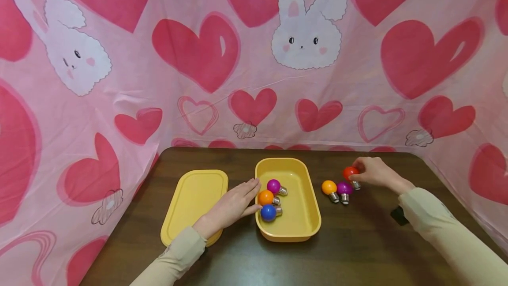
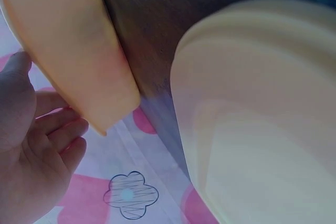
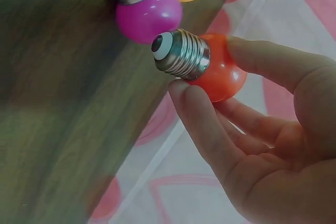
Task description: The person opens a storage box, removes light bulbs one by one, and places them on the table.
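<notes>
My right hand [image 1: 375,172] pinches a red light bulb [image 3: 223,69] between thumb and fingers, its metal screw base free. Just left of it, a purple bulb [image 1: 344,188] and a yellow-orange bulb [image 1: 328,187] lie side by side on the table. A yellow plastic container [image 1: 297,228] stands at the middle. Along its left side lie a magenta bulb [image 1: 273,186], an orange bulb [image 1: 265,197] and a blue bulb [image 1: 268,212]. With fingers extended, my left hand [image 1: 232,204] rests against the container's left rim; the left wrist view shows fingertips at its outer wall.
A yellow lid [image 1: 196,195] lies flat on the dark wooden table [image 1: 357,250], partly under the left forearm. Behind the table hangs a pink cloth [image 1: 254,78] with hearts and rabbits. A small black object [image 1: 399,216] is by the right sleeve.
</notes>
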